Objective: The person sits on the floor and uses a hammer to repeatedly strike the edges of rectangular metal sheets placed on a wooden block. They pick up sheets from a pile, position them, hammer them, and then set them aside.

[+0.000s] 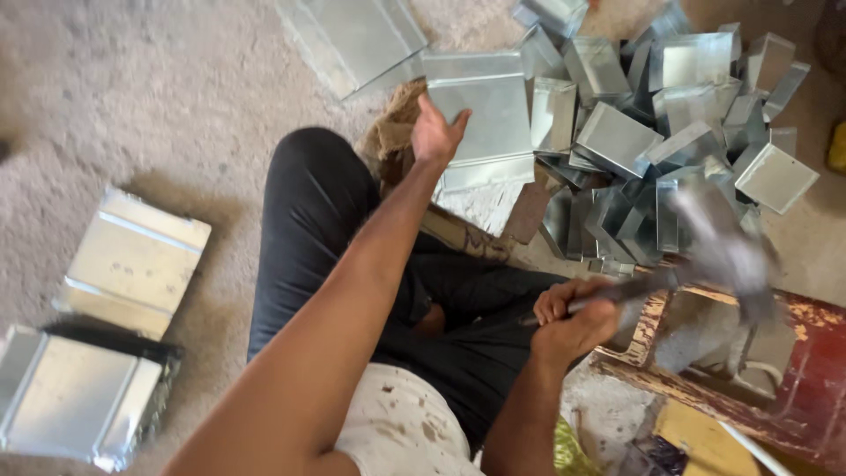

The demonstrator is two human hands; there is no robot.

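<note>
I see right hand (571,319) fisted on hammer (705,256) handle — steel head blurred above worn red-painted block (793,370). Left hand (436,132) fingers spread, empty, touching flat galvanized sheet (485,115) — heap of folded shiny boxes (670,132) beside.

We see a rough grey concrete floor (176,97), dusty and speckled, lit by soft daylight. A worn wooden block (793,388) with chipped red paint stands at the lower right. A scrap of burlap (392,132) lies on the ground near the middle.
</note>
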